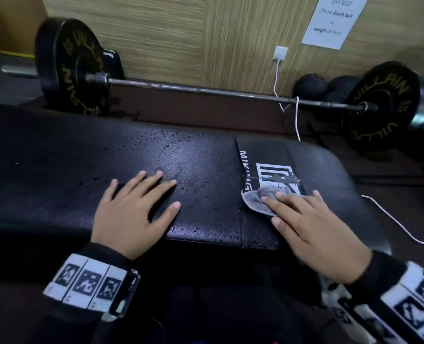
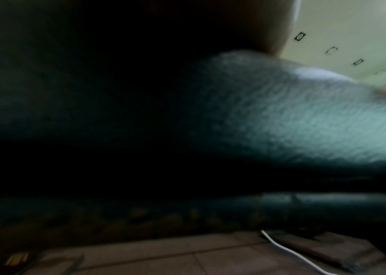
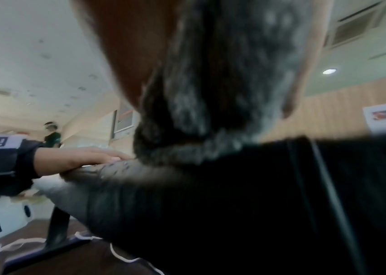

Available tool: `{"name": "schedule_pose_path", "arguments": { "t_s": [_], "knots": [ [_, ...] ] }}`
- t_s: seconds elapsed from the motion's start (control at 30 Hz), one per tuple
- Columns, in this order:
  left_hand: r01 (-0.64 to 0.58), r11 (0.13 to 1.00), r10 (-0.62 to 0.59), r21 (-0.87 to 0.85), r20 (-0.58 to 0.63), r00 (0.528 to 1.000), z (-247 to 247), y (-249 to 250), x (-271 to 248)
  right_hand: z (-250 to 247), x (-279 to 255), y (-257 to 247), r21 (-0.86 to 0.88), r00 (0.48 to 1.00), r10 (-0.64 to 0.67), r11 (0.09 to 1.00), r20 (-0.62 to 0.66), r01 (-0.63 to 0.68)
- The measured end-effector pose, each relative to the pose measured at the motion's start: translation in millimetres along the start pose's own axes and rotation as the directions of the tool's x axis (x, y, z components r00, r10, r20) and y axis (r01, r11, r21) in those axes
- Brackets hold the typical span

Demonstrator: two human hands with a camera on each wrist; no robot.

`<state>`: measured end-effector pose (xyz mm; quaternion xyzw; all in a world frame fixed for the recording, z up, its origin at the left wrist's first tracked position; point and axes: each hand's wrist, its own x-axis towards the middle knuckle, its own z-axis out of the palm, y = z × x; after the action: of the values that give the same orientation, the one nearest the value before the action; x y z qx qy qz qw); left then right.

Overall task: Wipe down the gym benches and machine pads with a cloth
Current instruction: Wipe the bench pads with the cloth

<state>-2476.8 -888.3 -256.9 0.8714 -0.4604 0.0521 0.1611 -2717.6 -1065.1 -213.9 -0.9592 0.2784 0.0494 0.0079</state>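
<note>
The long black padded vinyl gym bench (image 1: 201,175) runs across the head view from nine to three o'clock, its surface beaded with droplets. The left hand (image 1: 134,214) lies palm down near the bench's middle, fingers straight and spread, pointing toward one o'clock, gripping nothing; its wrist in a black sleeve reaches in from seven o'clock. The right hand (image 1: 312,224) comes in from four o'clock, fingers extended toward ten o'clock, pressing flat on the small crumpled grey cloth (image 1: 258,199). The cloth sits on the bench beside the white printed logo panel (image 1: 273,175), at two o'clock from the left hand and apart from it. In the right wrist view the cloth (image 3: 210,93) bunches under the palm against the pad. Behind the bench, at twelve o'clock, a steel barbell with black plates (image 1: 206,90) lies along the wood-grain wall, where a white paper notice (image 1: 332,21) hangs.
</note>
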Motion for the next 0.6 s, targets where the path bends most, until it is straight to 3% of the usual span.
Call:
{"name": "schedule_pose_path", "arguments": {
  "t_s": [0.13,0.23,0.33,0.4,0.47,0.6],
  "knots": [
    [0.069,0.996,-0.069,0.055,0.001,0.998,-4.4,-16.5,-3.0,25.0,-0.2,-17.9,0.200,0.972,0.117,0.977,-0.202,-0.076],
    [0.091,0.993,-0.091,0.074,0.002,0.996,-3.4,-16.8,-2.3,31.2,23.6,-31.3,0.235,0.957,0.197,0.961,-0.215,-0.145],
    [0.101,0.993,-0.100,0.066,-0.016,0.995,-1.7,-14.9,-3.0,29.0,51.0,-52.8,0.223,0.962,0.186,0.965,-0.200,-0.140],
    [0.103,0.993,-0.102,0.058,-0.027,0.994,-1.0,-14.8,-3.8,25.0,64.7,-73.8,0.227,0.973,0.132,0.970,-0.189,-0.087],
    [0.108,0.992,-0.107,0.059,-0.026,0.994,-1.2,-15.4,-4.1,23.1,72.6,-101.7,0.176,0.983,-0.005,0.984,-0.185,0.038],
    [0.095,0.995,-0.094,0.040,-0.026,0.995,-0.4,-18.6,-5.0,24.6,60.6,-142.0,0.102,0.953,-0.253,0.957,-0.167,0.272]
  ]
}}
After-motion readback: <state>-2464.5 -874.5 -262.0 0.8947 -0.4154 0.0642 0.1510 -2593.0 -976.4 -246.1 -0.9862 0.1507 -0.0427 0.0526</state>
